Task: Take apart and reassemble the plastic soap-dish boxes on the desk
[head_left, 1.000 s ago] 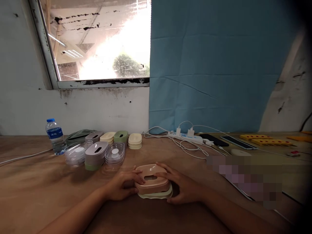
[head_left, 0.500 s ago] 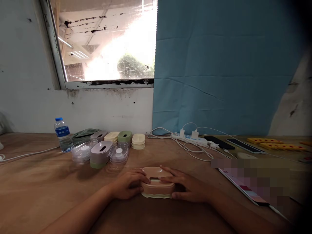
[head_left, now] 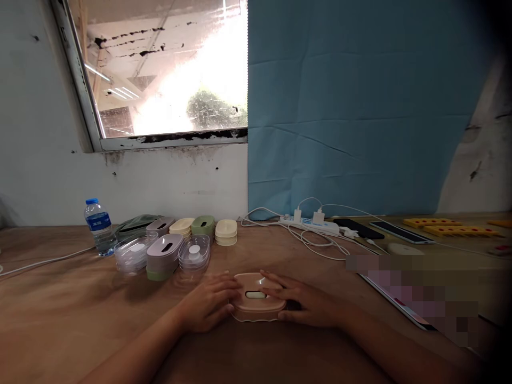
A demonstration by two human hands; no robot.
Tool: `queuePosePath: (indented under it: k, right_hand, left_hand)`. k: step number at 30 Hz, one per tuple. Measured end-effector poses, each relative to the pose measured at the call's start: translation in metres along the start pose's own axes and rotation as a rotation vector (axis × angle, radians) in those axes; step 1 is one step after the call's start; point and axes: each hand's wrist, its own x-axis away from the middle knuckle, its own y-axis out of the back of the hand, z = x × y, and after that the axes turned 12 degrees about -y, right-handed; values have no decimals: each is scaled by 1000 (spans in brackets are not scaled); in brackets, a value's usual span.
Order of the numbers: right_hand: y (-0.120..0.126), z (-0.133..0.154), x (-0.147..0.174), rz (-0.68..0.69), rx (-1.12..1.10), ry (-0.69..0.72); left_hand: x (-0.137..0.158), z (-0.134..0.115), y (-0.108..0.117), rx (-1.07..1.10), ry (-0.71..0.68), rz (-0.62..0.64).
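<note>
An oval peach-pink plastic box (head_left: 254, 305) with a slotted top stands on the table in front of me. Something cream-white shows through its slot. On its left side rests my left hand (head_left: 208, 300), fingers on the top edge and thumb low against the wall. From the right, my right hand (head_left: 310, 303) holds it, fingers reaching over the top and thumb at the lower front. The box's side walls are partly hidden by my hands.
Farther left on the wooden table (head_left: 52, 309) stand stacked lilac boxes (head_left: 163, 256), clear plastic trays (head_left: 194, 260), cream boxes (head_left: 226, 233) and a water bottle (head_left: 98, 229). A power strip (head_left: 310, 225) with white cables, phones and a tablet (head_left: 394, 298) lie to the right.
The pink part has come down: the cream rim seen below it is now covered. The slot, dark before, now shows cream-white. Both hands stay on the box; the view has tilted slightly.
</note>
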Motion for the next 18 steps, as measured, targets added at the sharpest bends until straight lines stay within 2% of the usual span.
queuePosePath:
  k: [2,4,6,9,13,18]
  right_hand:
    - [1,1,0,8,2,-10]
    - [1,2,-1,20,6,-17]
    - [2,2,-1,30,4,-25]
    - [2,2,-1,45,-8,-40]
    - [1,1,-1,54,-11,-46]
    - [-1,-2,-2,47,-11,-39]
  left_hand:
    - [6,10,2,-161,78,-141]
    - [16,26,4,-317,218,-293]
    - [28,41,7,-430,351,-370]
    - [42,56,13,-489,434,-353]
    - [45,57,15,-478,443,-282]
    - [39,54,9,-368,486,-400]
